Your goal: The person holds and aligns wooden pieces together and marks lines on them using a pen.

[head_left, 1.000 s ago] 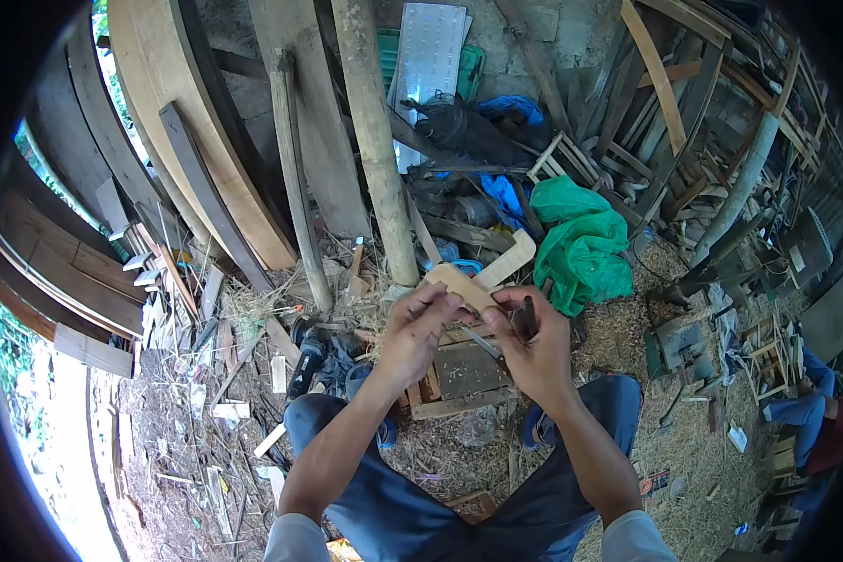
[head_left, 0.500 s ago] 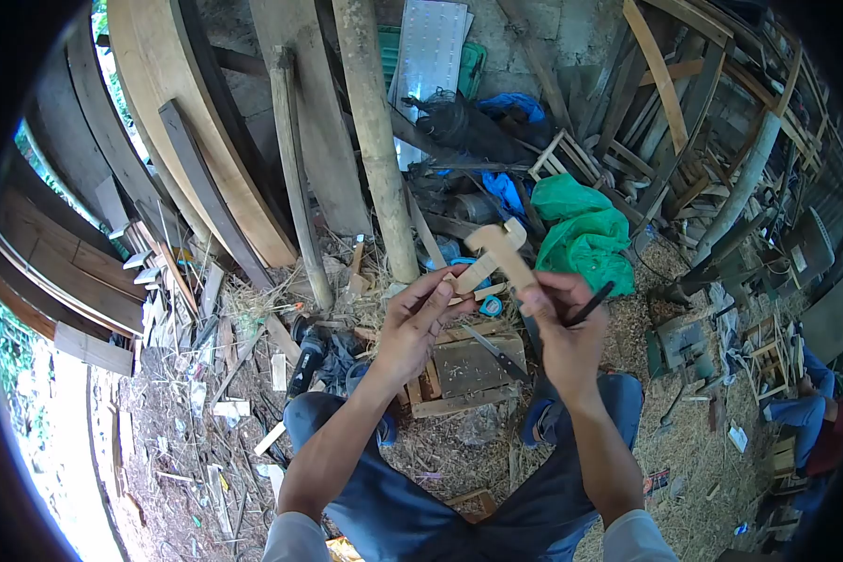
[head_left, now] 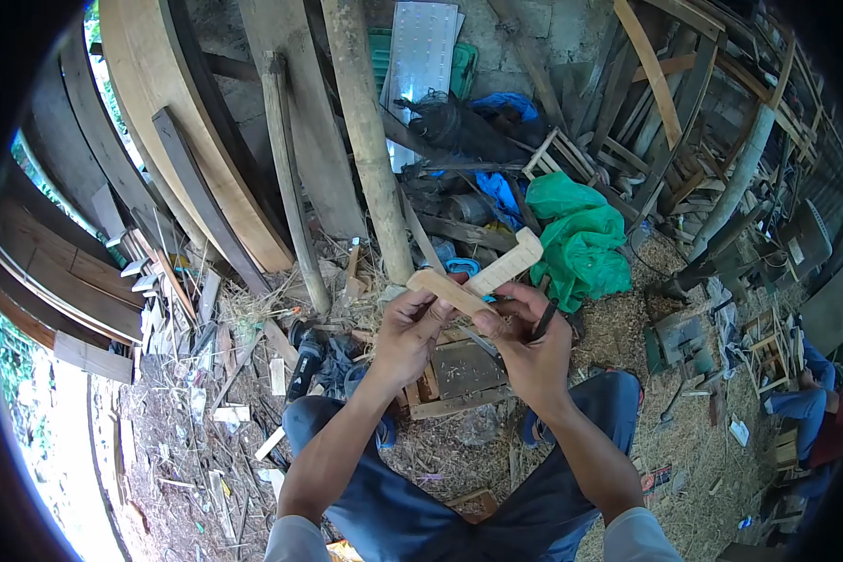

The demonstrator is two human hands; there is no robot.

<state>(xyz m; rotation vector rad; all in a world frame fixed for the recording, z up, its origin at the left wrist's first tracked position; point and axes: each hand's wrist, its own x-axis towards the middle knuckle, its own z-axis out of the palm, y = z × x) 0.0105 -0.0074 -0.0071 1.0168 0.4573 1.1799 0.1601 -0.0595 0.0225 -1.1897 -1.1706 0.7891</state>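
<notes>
Two small pale wooden pieces cross each other between my hands. My left hand [head_left: 408,335] grips the flat, round-ended piece [head_left: 448,289] near its left end. My right hand [head_left: 532,345] pinches that piece's right end and also holds a dark pen-like stick [head_left: 545,320] between its fingers. The other piece, with a hooked end [head_left: 508,262], lies across behind the first and points up to the right. Below them, a blade-like tool [head_left: 482,343] partly shows over a low wooden block [head_left: 468,371], its handle hidden behind my right hand.
A green plastic bag [head_left: 581,239] lies beyond my right hand. Long boards [head_left: 211,140] and a wooden pole [head_left: 370,140] lean at the upper left. A black power tool [head_left: 304,365] is on the littered ground at left. Another person's blue-clad leg [head_left: 796,405] shows at far right.
The wooden pieces have turned from a raised position to a lower crossed one, the hooked end now pointing up right. My right hand has moved left, closer to my left hand.
</notes>
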